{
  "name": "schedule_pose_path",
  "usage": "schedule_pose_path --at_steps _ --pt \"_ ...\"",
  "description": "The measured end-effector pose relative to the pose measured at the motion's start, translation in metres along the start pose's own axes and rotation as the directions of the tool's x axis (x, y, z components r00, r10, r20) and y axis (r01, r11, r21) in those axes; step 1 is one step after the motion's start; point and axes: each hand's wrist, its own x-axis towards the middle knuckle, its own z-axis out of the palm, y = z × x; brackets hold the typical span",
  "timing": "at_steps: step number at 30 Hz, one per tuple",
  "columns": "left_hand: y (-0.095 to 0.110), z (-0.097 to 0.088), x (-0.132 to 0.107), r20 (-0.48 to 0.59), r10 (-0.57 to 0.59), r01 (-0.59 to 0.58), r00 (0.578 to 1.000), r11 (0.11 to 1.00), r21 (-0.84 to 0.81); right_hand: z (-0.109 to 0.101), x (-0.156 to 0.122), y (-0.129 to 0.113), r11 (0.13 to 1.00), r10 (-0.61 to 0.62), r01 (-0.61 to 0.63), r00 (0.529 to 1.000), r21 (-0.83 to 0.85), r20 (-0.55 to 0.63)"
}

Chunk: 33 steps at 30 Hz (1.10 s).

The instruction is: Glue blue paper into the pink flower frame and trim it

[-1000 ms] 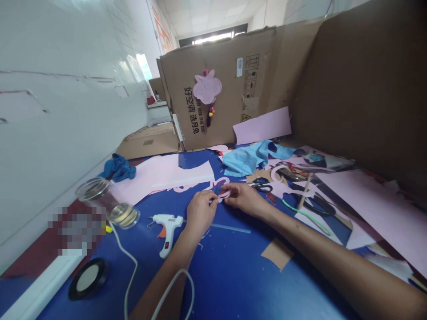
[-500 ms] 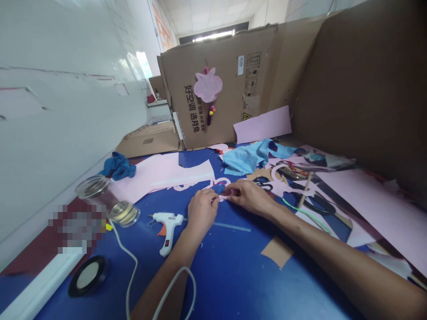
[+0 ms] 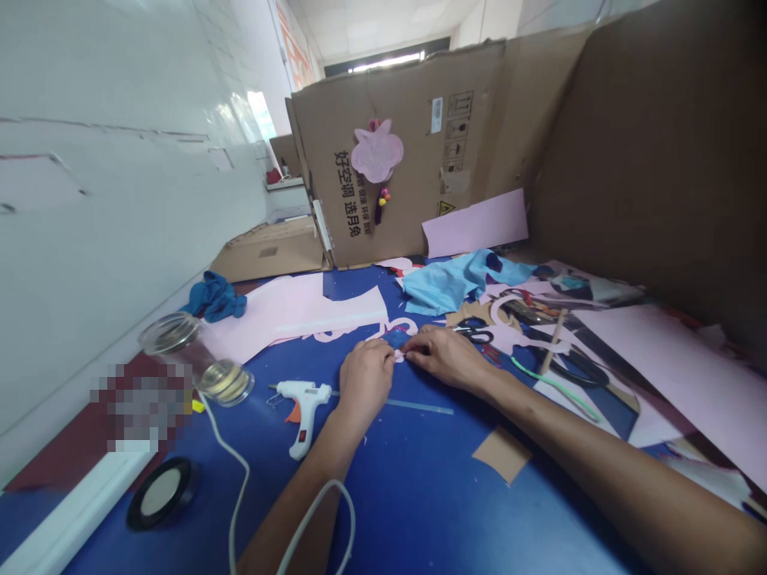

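Observation:
Over the middle of the blue table, my left hand [image 3: 367, 375] and my right hand [image 3: 440, 355] meet at a small pink paper piece [image 3: 399, 356]. The fingers of each hand are pinched at its edges, one hand per side. Just behind the fingertips is a small blue item [image 3: 395, 337], too small to make out. Pink paper scraps [image 3: 335, 331] with cut curves lie beyond my hands. Left of my left wrist, a white hot glue gun [image 3: 304, 403] rests on its side, and a clear glue stick [image 3: 419, 406] extends behind it under my wrist.
Scissors [image 3: 476, 331], a green pipe cleaner [image 3: 557, 387] and pink sheets [image 3: 665, 359] crowd the right. A brown card square [image 3: 502, 455] lies below my right forearm. At left are a glass jar [image 3: 195, 359], black tape [image 3: 160, 493] and a white cord [image 3: 243, 479]. Cardboard [image 3: 407, 216] stands behind.
My fingertips have drawn slightly closer around the small pink piece, which shows more clearly between them. The whole view has shifted a little. The glue gun has stayed in place.

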Motion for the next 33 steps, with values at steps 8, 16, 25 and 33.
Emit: schedule_pose_path --at_steps 8,16,25,33 --pt "0.004 -0.002 0.000 0.034 -0.002 0.000 0.999 0.998 0.061 -0.007 -0.005 -0.020 0.999 -0.003 0.005 0.999 0.032 -0.052" --pt "0.012 -0.012 -0.006 0.088 -0.039 0.038 0.995 0.999 0.016 -0.030 -0.023 -0.074 0.972 -0.083 0.086 0.996 0.218 -0.021" --pt "0.010 -0.033 -0.003 -0.194 -0.172 0.102 0.966 0.940 -0.326 -0.026 -0.026 -0.092 0.939 0.054 0.033 0.968 0.342 -0.244" --pt "0.012 -0.121 0.001 -0.349 -0.372 0.058 0.860 0.751 -0.657 0.038 -0.017 -0.163 0.913 -0.245 0.131 0.933 0.387 0.263"
